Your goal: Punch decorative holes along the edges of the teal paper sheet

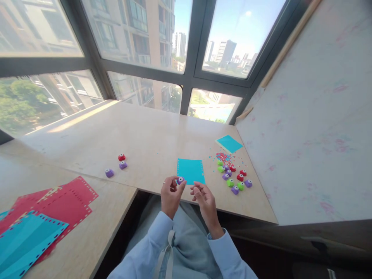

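Purple eye-topped paper punch [180,180] sits in the left hand's [171,197] firm grip, at the near-left corner of a blue sheet [190,168] on the desk [145,131]. From here, I can't tell whether the curled right hand [205,198] pinches the sheet. Red confetti [223,156] lies off to the right.

Long, pale-blue fabric sleeves [155,236], left and right, end in matching cuffs [216,235]; pale grey-green fabric trousers [188,226] carry a flat, whitish cloth drawstring [170,241].
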Demonstrator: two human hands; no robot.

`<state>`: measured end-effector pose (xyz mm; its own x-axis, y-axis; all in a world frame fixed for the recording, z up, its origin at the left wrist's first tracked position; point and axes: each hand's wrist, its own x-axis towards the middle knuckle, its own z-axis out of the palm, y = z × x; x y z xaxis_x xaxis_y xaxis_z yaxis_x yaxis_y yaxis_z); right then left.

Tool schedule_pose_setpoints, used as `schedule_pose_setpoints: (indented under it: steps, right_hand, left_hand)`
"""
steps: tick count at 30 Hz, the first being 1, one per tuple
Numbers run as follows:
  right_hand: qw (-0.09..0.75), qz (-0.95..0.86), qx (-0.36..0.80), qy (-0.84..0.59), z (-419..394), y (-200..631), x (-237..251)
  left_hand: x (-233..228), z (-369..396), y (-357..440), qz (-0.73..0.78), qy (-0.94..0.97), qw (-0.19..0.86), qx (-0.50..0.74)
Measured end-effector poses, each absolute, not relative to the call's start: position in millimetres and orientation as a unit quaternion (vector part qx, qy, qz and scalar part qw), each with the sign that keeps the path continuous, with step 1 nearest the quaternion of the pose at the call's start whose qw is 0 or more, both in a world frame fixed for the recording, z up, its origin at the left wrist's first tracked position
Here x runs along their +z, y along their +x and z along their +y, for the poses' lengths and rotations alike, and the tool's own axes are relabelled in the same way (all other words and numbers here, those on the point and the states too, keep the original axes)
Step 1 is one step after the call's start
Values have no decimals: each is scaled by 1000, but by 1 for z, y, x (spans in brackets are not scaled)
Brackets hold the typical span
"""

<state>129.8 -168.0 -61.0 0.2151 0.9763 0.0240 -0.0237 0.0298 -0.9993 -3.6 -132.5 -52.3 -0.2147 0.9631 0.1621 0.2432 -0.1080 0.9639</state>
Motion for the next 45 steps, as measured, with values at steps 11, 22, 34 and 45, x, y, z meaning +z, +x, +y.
schedule_pose_setpoints:
  steps: [11, 22, 34, 45]
  right_hand:
    - [530, -447, 441, -569, -157, 152, -41]
    - [310, -630, 201, -683, -107, 247, -59]
    - [193, -763, 148, -599, -82, 249, -67]
    - [263, -757, 157, -577, -93, 243, -71]
  left_hand:
    - [-59, -152, 34, 448, 684, 265, 511]
    - [-62, -105, 26, 474, 780, 203, 355]
    - [-84, -90, 47, 468, 826, 165, 267]
    - [-83, -89, 51, 508, 791, 194, 280]
